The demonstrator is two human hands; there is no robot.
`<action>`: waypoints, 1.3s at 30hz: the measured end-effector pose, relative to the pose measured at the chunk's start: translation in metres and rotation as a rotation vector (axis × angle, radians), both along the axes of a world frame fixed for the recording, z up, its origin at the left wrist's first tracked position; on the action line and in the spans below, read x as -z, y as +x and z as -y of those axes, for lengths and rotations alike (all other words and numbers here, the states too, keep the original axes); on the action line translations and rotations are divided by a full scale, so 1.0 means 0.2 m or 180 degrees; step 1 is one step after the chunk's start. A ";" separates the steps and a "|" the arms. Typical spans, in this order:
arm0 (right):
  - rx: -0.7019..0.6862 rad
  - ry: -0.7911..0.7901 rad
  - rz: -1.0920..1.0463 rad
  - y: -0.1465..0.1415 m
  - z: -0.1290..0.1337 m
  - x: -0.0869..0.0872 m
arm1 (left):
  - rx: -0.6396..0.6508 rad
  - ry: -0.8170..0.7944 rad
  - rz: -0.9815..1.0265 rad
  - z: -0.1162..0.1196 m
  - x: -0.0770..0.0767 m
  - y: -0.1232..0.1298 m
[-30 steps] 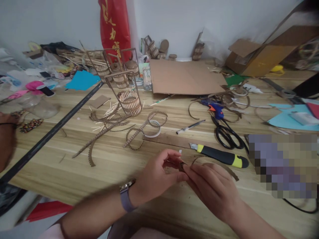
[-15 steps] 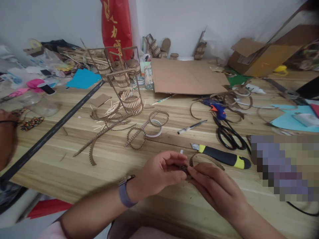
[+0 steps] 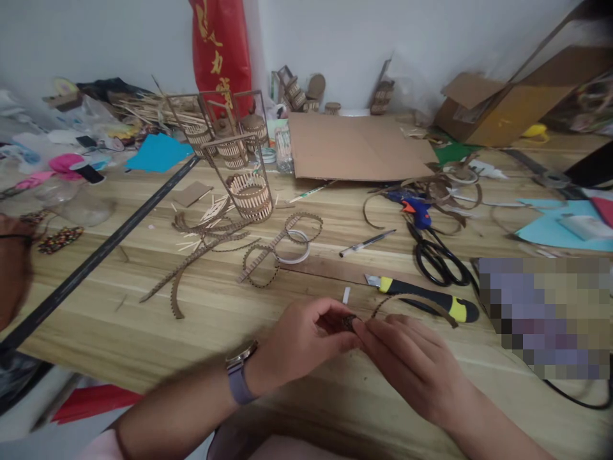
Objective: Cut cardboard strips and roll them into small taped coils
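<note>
A brown corrugated cardboard strip (image 3: 408, 296) is wound into a small tight coil at one end, and its loose end arcs out to the right over a utility knife (image 3: 421, 295). My left hand (image 3: 311, 335) is curled around the coil. Pinched against the coil from the other side, my right hand (image 3: 416, 358) grips the strip. The fingers partly hide the coil. Just beyond the hands lie a small white slip (image 3: 346, 294) and a flat brown strip (image 3: 325, 271). Farther left are toothed cardboard rings (image 3: 261, 285) and a white tape roll (image 3: 306, 254).
Black scissors (image 3: 431, 271), a pen (image 3: 368, 243) and a blue glue gun (image 3: 422, 217) lie to the right. Small stick buckets (image 3: 249, 198) stand behind the loose corrugated strips (image 3: 177, 300). A cardboard sheet (image 3: 359, 150) lies at the back. Another person's arm (image 3: 14, 275) shows at left.
The strip's loose end has swung up and right, now arching over the knife handle. Both hands stay together at the coil, turned slightly. The view has shifted a little.
</note>
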State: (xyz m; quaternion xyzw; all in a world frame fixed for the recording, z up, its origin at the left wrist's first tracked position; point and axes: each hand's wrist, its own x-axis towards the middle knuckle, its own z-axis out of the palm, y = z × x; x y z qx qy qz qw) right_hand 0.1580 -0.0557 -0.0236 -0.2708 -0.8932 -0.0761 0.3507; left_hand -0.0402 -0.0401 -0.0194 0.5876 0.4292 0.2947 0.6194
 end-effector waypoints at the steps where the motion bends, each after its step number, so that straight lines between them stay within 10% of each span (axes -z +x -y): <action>1: -0.0020 -0.0039 -0.0034 0.00 0.00 0.00 | 0.0020 0.0096 -0.0026 0.00 -0.01 0.00; 10: -0.0082 -0.1079 -0.0601 0.07 0.04 0.11 | 0.0855 -0.0495 0.1095 -0.05 0.04 -0.03; 23: -0.0042 -0.0100 0.0250 0.01 -0.01 -0.01 | 0.0628 0.2077 -0.0977 -0.03 0.02 -0.03; 29: 0.0435 -0.0354 -0.0630 -0.01 0.02 0.05 | 0.0076 0.2357 -0.0827 -0.03 0.02 -0.05; 34: 0.0510 -0.1343 -0.1057 -0.04 -0.02 0.04 | 0.0200 0.2387 -0.0734 -0.02 0.00 -0.05; 39: 0.0332 -0.1237 -0.1125 -0.04 0.01 0.04 | 0.0270 0.2349 -0.0692 -0.02 0.00 -0.04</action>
